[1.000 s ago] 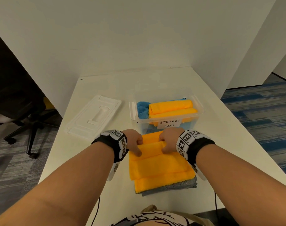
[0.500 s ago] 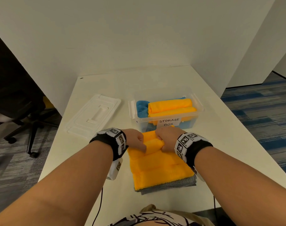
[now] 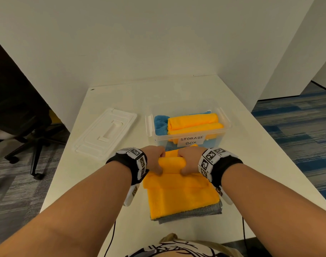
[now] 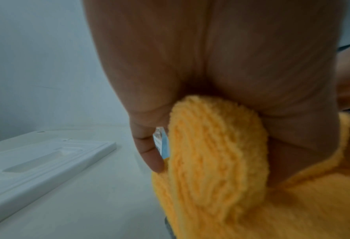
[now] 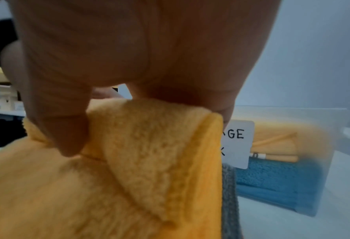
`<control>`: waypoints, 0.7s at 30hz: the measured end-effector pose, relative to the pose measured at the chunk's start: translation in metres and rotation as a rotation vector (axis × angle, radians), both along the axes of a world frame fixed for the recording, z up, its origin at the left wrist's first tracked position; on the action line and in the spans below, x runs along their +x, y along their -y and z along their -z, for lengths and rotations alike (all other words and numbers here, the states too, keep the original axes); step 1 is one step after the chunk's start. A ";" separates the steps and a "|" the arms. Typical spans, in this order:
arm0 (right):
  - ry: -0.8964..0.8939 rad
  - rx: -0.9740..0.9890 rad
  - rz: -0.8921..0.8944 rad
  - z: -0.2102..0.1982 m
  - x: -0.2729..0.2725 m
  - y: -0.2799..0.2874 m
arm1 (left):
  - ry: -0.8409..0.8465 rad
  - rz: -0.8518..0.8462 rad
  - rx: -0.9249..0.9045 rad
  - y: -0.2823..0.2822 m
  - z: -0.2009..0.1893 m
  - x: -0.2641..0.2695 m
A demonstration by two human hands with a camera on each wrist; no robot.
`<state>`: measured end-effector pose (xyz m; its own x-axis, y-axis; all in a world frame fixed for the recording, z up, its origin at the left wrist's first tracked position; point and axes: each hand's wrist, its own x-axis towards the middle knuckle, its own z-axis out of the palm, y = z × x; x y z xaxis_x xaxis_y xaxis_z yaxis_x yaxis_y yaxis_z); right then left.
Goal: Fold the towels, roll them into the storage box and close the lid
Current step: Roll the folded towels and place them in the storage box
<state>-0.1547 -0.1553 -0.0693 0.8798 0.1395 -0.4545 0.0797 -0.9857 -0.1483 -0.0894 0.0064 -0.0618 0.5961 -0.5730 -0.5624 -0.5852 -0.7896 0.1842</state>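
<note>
An orange towel [image 3: 180, 193] lies folded on a grey towel [image 3: 193, 213] near the table's front edge. Its far end is wound into a roll [image 3: 171, 165]. My left hand [image 3: 154, 160] grips the roll's left end [image 4: 217, 153], and my right hand [image 3: 189, 160] grips the right end [image 5: 149, 137]. Just beyond stands the clear storage box [image 3: 188, 140] with a "STORAGE BOX" label. It holds two orange rolls [image 3: 193, 123] over blue towels [image 3: 159, 124]. The white lid [image 3: 105, 131] lies flat to the box's left.
White partition walls close the table [image 3: 251, 164] at the back and right. A black office chair [image 3: 23, 127] stands on the floor to the left. Bare tabletop lies right of the box and towels. Cables hang off the front edge.
Both hands have rolled the orange towel's far end toward me. The roll has grown thicker, and the flat part has become shorter.
</note>
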 end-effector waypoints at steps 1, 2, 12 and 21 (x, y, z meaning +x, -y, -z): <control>0.008 -0.015 -0.007 0.000 -0.001 0.000 | -0.006 -0.001 0.007 0.001 0.000 -0.001; 0.015 -0.032 -0.013 -0.001 -0.001 0.000 | -0.013 0.001 0.016 0.002 -0.001 -0.001; 0.305 -0.086 -0.093 -0.005 -0.002 0.007 | -0.253 -0.158 0.010 0.005 -0.019 0.001; 0.124 0.071 0.060 0.000 -0.003 0.004 | -0.038 0.005 0.048 0.006 -0.015 -0.002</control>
